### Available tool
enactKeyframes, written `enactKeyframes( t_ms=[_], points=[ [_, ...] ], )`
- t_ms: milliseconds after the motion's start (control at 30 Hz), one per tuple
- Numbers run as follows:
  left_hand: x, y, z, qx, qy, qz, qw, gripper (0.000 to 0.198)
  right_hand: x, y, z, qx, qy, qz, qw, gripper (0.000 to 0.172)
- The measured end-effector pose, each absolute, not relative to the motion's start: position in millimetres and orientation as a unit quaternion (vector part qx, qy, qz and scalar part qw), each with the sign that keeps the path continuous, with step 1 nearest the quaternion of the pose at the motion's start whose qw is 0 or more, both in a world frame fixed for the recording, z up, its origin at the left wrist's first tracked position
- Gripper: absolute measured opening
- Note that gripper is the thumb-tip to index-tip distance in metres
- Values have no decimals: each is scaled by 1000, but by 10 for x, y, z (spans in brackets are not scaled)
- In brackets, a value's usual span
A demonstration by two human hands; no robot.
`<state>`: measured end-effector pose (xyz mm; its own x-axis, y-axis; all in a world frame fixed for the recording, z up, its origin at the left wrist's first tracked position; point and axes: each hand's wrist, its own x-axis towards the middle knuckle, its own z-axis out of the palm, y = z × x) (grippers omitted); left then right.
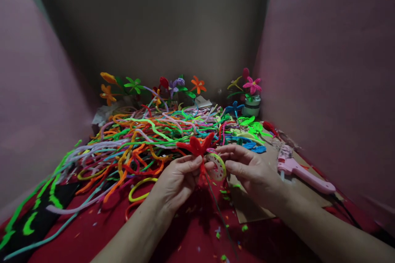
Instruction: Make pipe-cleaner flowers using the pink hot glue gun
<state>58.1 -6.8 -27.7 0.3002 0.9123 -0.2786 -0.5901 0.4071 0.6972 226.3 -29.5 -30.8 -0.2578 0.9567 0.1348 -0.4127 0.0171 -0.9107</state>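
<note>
My left hand (177,181) is closed around the base of a red pipe-cleaner flower (196,145), just below its petals. A thin dark wire stem (217,209) runs down and to the right from the flower. My right hand (251,170) pinches a small roll of tape (217,166) with its fingers held against the flower's stem. Both hands meet over the red cloth (191,230), in front of the big pile of pipe cleaners (145,139).
Finished pipe-cleaner flowers (154,86) stand along the back wall, and a small white pot of flowers (251,104) stands at the back right. A pink glue gun (300,172) lies on a cardboard sheet (249,209) to the right. Pink walls close in both sides.
</note>
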Motion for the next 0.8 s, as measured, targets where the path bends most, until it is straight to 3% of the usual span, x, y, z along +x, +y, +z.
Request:
enactKeyframes(
  t_ms=[200, 500, 633, 800],
  points=[
    [591, -96, -278, 255, 332, 491, 764, 14, 2188, -338, -333, -279, -453, 651, 542, 22],
    [608, -112, -332, 296, 333, 494, 747, 12, 2175, -333, -334, -300, -413, 651, 562, 7],
    [602, -166, -241, 396, 359, 492, 687, 21, 2192, -320, -330, -354, -428, 599, 576, 7],
    [641, -248, -182, 455, 398, 503, 618, 17, 2157, -342, -284, -394, -464, 572, 549, 12]
  ],
)
